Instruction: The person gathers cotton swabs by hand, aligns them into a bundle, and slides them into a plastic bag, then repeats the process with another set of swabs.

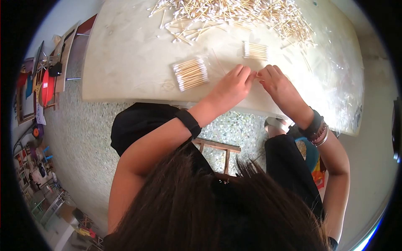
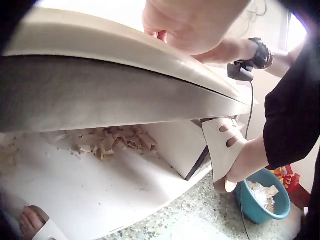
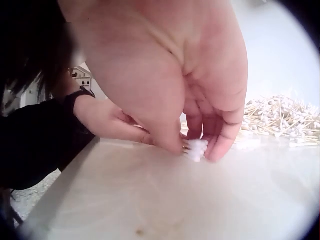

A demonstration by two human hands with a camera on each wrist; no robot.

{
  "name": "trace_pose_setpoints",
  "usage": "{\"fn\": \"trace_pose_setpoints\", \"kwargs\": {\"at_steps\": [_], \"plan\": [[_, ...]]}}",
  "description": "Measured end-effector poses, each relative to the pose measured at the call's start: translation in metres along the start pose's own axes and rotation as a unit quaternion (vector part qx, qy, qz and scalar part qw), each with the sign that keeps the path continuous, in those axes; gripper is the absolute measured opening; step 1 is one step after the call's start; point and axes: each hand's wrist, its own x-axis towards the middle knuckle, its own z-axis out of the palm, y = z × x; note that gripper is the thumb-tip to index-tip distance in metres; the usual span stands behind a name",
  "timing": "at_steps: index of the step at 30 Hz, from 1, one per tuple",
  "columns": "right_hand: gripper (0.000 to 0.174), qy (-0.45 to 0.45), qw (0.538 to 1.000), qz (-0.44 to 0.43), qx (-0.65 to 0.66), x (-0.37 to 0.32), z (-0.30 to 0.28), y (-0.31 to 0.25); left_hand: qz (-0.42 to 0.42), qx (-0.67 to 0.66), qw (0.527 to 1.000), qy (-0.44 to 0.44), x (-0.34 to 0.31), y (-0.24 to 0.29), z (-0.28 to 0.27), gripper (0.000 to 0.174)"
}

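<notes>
Both hands meet near the table's front edge in the head view, fingertips almost together. My right hand (image 1: 279, 85) pinches a small bunch of cotton swabs (image 3: 197, 149) between thumb and fingers; their white tips poke out just over the tabletop in the right wrist view. My left hand (image 1: 235, 87) has curled fingers pinching at the bunch's other end, where the swabs are mostly hidden by the hands. To its left lies a flat pack of cotton swabs (image 1: 191, 74) in clear plastic. A smaller row of swabs (image 1: 256, 51) lies just beyond the hands.
A big loose heap of cotton swabs (image 1: 234, 16) covers the far side of the table (image 1: 125, 62). Clear plastic sheets (image 1: 341, 79) lie at the right. A thin red line (image 1: 218, 61) shows beside the pack. Below stands a blue bucket (image 2: 262, 200) with scraps inside.
</notes>
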Motion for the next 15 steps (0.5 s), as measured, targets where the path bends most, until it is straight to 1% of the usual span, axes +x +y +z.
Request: {"fn": "trace_pose_setpoints", "kwargs": {"at_steps": [2,3,5,9,11,15], "plan": [[0.015,-0.007,1.0,0.024,-0.013,0.001,0.002,0.0,0.004,-0.006,1.0,0.0,0.0,-0.001,-0.002,0.033],[0.015,-0.006,1.0,0.023,-0.014,0.002,0.005,0.001,0.004,-0.005,1.0,0.001,0.0,-0.001,-0.002,0.033],[0.014,-0.015,0.99,-0.002,-0.141,0.004,0.014,0.004,0.007,-0.023,1.0,-0.011,-0.001,-0.002,-0.003,0.033],[0.014,0.012,0.992,0.019,-0.123,0.005,0.016,-0.001,0.001,-0.038,0.999,0.008,-0.001,-0.003,-0.002,0.033],[0.014,0.005,0.995,0.043,-0.089,0.004,0.015,-0.003,0.001,-0.036,0.999,0.007,-0.001,-0.003,-0.002,0.036],[0.015,-0.016,0.993,0.062,-0.1,0.003,0.012,-0.001,-0.01,-0.049,0.999,-0.001,-0.001,-0.003,-0.003,0.038]]}}
